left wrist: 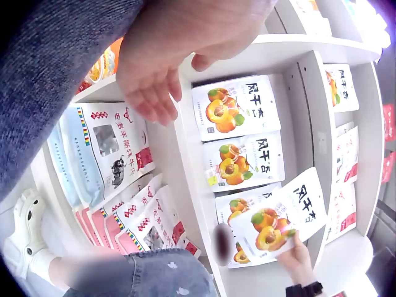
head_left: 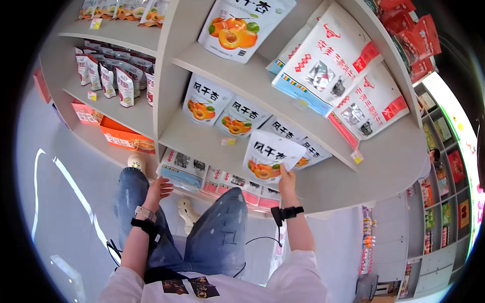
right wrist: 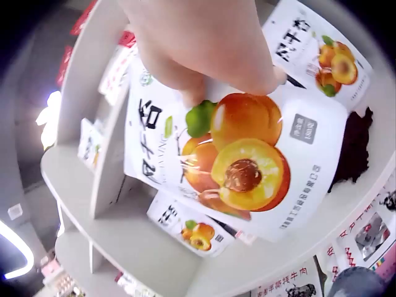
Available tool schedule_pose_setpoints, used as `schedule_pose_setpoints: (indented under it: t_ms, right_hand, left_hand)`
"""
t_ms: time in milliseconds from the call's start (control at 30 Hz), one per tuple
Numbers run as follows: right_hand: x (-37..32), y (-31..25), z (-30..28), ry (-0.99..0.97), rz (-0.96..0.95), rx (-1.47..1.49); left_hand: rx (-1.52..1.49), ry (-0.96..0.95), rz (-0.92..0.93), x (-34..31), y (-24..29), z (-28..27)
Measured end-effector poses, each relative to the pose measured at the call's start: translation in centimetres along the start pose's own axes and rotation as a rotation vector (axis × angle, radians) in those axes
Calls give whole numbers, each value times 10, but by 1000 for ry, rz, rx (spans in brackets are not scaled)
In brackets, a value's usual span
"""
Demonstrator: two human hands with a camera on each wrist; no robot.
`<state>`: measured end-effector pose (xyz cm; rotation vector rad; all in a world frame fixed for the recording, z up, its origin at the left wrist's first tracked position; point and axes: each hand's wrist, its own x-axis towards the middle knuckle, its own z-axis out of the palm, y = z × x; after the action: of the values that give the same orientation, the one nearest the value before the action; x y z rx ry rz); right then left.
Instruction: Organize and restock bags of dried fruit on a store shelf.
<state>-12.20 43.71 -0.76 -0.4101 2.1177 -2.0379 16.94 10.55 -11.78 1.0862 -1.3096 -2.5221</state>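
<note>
Jeans-clad knees (head_left: 222, 227) are filling the lower centre of the head view, the left hand (head_left: 158, 189) resting loose-fingered and empty on one thigh. At frame centre the right hand (head_left: 287, 178) is pinching the bottom edge of an apricot pouch (head_left: 270, 157), holding it upright above the pale shelf board (head_left: 364, 182). Glossy grey shop floor (head_left: 55, 202) is gleaming at the left.

white apricot pouch (head_left: 272, 156), upright, shelf-front

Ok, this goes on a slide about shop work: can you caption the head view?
Right hand holds a dried-apricot pouch at a store shelf; left hand rests on the thigh.
</note>
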Motion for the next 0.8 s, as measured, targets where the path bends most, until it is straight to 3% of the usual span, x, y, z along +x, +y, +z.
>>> schedule_pose_setpoints:
  t_ms: [67,167,200,333,533,700,767,800]
  right_hand:
    - [24,5,17,-11,23,279]
    - [58,22,23,-41,92,436]
    - [73,37,23,28,127,488]
    - [95,65,28,202,225,466]
    - [107,86,17,186,183,553]
    - [79,58,33,79,-79,240]
    - [62,40,31,37,-93,-162]
    - [51,27,31,13,-221,-392]
  left_hand:
    - [-4,6,-8,-2,2,1]
    - [-24,-14,0,-3,4,1]
    - [-31,-8,-3,-3,6,1]
    - [-45,10,2,1,11,3]
    - [-51,-7,-2,7,13,8]
    - [-40,-2,-22,12,9,10]
    - [-37,-1,-20,12,6,7]
    - [-30,-3,-18,13,4,6]
